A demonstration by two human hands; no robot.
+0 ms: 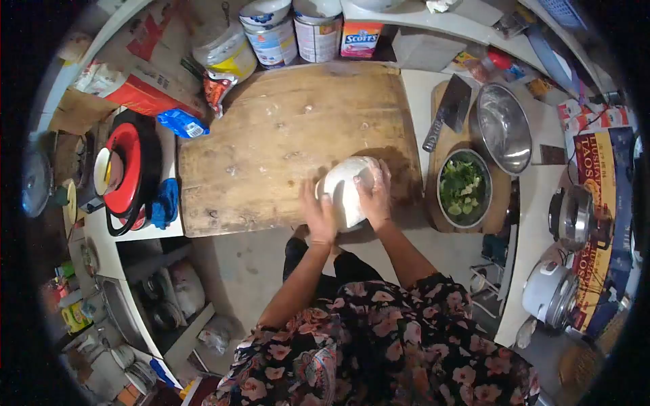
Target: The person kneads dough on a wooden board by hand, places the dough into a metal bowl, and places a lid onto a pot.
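A large, rounded lump of white dough (348, 194) is at the front edge of the wooden board (271, 149), right of the board's middle. My left hand (319, 214) presses against its left side, slightly blurred, with the fingers pointing away from me. Curved over the right side is my right hand (374, 194), its thumb on the top surface and white smears on its fingers. Both hands grip the dough between them. What lies under the dough is hidden.
Right of the board, a cleaver (452, 108) and a metal bowl of chopped greens (464, 188) rest on a cutting board (440, 216), beside an empty steel bowl (504, 128). Tins (271, 46) line the back. A red pot (128, 166) and blue packet (183, 124) stand left.
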